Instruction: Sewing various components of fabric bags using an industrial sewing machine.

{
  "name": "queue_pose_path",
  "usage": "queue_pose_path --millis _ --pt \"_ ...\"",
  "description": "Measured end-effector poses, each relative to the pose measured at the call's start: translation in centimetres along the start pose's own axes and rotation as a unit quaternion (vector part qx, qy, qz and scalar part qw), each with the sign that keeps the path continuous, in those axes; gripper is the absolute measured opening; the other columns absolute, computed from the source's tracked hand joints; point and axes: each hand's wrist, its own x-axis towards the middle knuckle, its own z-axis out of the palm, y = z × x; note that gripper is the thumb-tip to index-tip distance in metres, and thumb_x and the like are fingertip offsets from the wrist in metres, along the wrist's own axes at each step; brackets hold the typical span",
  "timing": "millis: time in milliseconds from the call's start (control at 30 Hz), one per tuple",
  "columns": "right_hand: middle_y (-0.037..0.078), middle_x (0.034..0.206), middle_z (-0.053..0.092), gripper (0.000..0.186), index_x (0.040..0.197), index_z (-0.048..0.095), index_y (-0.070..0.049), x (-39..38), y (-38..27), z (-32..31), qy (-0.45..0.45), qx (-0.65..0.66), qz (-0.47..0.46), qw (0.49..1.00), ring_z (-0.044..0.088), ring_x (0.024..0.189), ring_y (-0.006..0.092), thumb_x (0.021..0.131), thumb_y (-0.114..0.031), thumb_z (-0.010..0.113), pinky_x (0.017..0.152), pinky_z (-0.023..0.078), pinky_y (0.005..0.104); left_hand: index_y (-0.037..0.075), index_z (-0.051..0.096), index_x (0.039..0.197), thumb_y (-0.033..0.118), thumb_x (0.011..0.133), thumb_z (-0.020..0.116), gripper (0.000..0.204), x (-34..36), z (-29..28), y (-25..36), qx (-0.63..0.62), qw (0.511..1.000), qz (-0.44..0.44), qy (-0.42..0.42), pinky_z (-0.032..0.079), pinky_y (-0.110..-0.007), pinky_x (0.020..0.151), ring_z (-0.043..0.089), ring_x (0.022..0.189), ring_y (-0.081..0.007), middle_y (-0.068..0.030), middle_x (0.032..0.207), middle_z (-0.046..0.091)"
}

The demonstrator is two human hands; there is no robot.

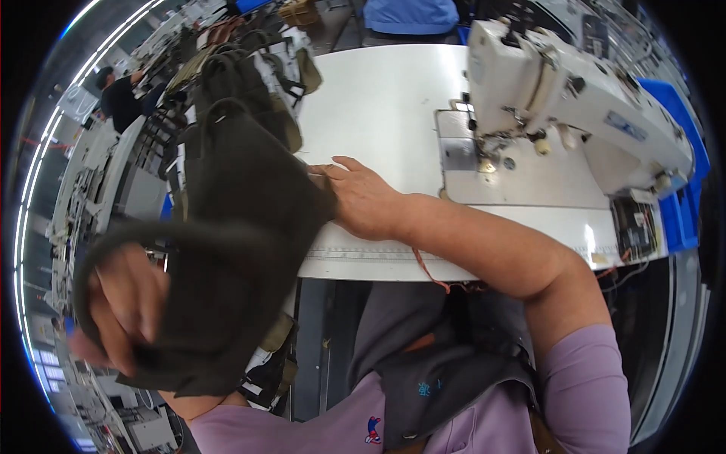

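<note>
In the head view, a dark olive cloth piece (257, 181) is raised between the two hands, its near part blurred and overhanging the front edge of the white counter (378, 98). The left hand (130, 299) shows through a broad band-like loop at the cloth's near left end, its fingers curled; blur keeps me from telling whether they close on the band. The right hand (367, 200) meets the cloth's opposite edge above the counter, back of the hand upward and fingers bent slightly apart. The cloth hides part of it, so I cannot tell whether it pinches the edge or only presses there. Behind the raised cloth, a row of similar dark pieces (227, 79) runs away along the counter's left side, with white bits showing among them.

As for markings, the white sewing machine (560, 106) on the right carries a small blue badge (625, 125) on its arm. A ruler strip (363, 254) with fine graduations follows the counter's front edge. The grey apron (461, 378) bears small turquoise characters, and the mauve shirt (302, 427) has a red-and-blue embroidered emblem (373, 430).
</note>
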Motion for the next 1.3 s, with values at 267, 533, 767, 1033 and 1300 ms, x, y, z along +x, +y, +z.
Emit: queue_pose_path --millis 267,533,767,1033,1300 --pt "0.015 0.133 0.065 0.030 0.114 0.067 -0.005 -16.2 3.5 -11.6 0.017 -0.049 0.114 0.992 0.059 0.123 0.0378 0.084 -0.010 0.066 0.102 0.048 0.0498 -0.002 0.062 0.101 0.032 0.105 0.055 0.035 6.6 -2.0 -8.6 0.420 0.835 -0.338 -0.108 0.048 -0.030 0.075 0.058 0.080 -0.0160 -0.0058 0.086 0.058" --pt "0.016 0.108 0.066 0.018 0.112 0.066 -0.001 -26.3 2.6 -17.0 0.117 -0.014 0.337 0.934 0.065 0.099 0.0309 0.097 0.003 0.057 0.090 0.050 0.0333 0.004 0.075 0.110 0.034 0.091 0.075 0.035 2.3 -11.8 -15.8 0.617 0.707 -0.183 0.294 0.056 -0.036 0.086 0.073 0.097 -0.0230 -0.0124 0.107 0.075" --pt "0.014 0.092 0.064 0.016 0.104 0.071 -0.004 -21.7 1.2 -15.6 0.066 -0.023 0.258 0.964 0.065 0.073 0.0310 0.091 0.002 0.065 0.065 0.050 0.0359 -0.001 0.074 0.115 0.068 0.081 0.075 0.077 -18.2 -28.3 -3.0 0.591 0.491 -0.254 0.588 0.050 -0.041 0.101 0.069 0.112 -0.0317 -0.0204 0.113 0.074" --pt "0.010 0.083 0.057 0.013 0.103 0.070 -0.001 -22.3 1.0 -15.6 0.072 -0.041 0.329 0.941 0.055 0.068 0.0226 0.092 0.003 0.063 0.062 0.044 0.0320 0.000 0.051 0.149 0.089 0.083 0.050 0.111 -18.6 -32.3 -4.5 0.376 0.524 -0.390 0.658 0.038 -0.045 0.115 0.050 0.139 -0.0334 -0.0213 0.155 0.048" --pt "0.010 0.080 0.052 0.014 0.103 0.069 -0.001 -21.4 1.0 -15.1 0.077 -0.049 0.336 0.937 0.049 0.064 0.0216 0.091 0.004 0.062 0.060 0.040 0.0325 -0.008 0.051 0.146 0.086 0.077 0.062 0.117 -22.3 -39.1 -3.1 0.304 0.439 -0.308 0.787 0.037 -0.044 0.116 0.051 0.139 -0.0340 -0.0224 0.153 0.050"
